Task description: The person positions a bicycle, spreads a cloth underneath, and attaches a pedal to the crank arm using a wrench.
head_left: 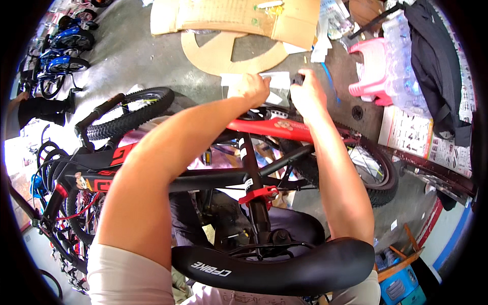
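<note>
A bicycle with a black and red frame point(213, 179) lies across the view below my arms. Its black saddle point(284, 267) is nearest me, and a red seat clamp point(258, 195) sits round the seat post point(258, 218). Beyond the long red bar point(272, 129), my left hand point(251, 91) is closed with its fingers curled; what it holds is hidden. To its right, my right hand point(307, 94) wraps round a small black part point(296, 84), whose kind I cannot make out. Below the hands, part of a chainring point(274, 114) shows.
A knobby front wheel point(132, 114) is at left, the rear wheel point(378, 173) at right. Cardboard point(229, 18) lies on the floor ahead. A pink stool point(366, 68) stands at right beside wrapped bottles point(399, 61). Another person point(38, 109) is at far left near small blue bikes point(71, 40).
</note>
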### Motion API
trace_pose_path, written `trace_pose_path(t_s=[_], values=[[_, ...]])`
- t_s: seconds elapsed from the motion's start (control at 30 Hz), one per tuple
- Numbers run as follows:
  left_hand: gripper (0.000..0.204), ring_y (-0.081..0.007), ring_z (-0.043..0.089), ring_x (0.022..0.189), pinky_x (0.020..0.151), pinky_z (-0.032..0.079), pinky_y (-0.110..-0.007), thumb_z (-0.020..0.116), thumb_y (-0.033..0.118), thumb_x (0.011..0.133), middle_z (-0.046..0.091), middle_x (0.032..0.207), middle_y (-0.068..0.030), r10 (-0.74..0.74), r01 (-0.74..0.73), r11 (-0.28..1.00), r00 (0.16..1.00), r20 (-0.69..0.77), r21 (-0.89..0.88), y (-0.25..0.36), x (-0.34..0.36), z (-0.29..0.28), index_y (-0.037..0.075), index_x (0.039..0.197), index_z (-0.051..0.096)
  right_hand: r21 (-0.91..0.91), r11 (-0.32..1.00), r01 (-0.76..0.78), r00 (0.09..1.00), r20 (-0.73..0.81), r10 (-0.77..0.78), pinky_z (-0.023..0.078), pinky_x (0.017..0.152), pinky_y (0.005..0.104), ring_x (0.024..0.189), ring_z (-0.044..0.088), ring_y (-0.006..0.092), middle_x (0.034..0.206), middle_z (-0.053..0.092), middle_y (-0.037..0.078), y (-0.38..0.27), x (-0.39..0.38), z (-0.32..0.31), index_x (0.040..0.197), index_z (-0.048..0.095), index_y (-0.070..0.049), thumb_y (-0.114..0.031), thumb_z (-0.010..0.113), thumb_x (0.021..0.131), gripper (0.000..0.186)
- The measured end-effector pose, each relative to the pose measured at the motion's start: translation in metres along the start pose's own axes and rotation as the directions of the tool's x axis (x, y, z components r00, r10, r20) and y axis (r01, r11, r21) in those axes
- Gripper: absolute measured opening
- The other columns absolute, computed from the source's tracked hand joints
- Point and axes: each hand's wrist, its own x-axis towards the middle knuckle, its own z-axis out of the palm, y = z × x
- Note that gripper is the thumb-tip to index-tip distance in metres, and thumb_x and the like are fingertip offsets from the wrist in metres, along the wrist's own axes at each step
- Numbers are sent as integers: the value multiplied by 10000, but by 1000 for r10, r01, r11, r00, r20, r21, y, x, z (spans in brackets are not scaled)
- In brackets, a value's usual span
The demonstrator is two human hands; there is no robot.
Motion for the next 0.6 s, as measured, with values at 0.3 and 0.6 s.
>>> trace_pose_path(t_s=[0.3,0.6], values=[[535,-415,663,891,807,524,-503,432,570,969,694,979,-214,391,-397,918,911,133,17,-13,3,-8,111,1010,704,147,989,14,996,81,-26,523,720,378,778,679,258,994,655,202,20,19,10,1259,533,-2,-104,600,820,455],[444,-388,657,861,793,505,-464,540,496,970,687,871,-201,470,-416,881,829,303,-227,-13,-29,-56,79,975,695,167,986,6,998,57,-16,476,919,457,1075,615,395,1104,647,239,22,16,14,1116,582,4,-181,573,831,340]])
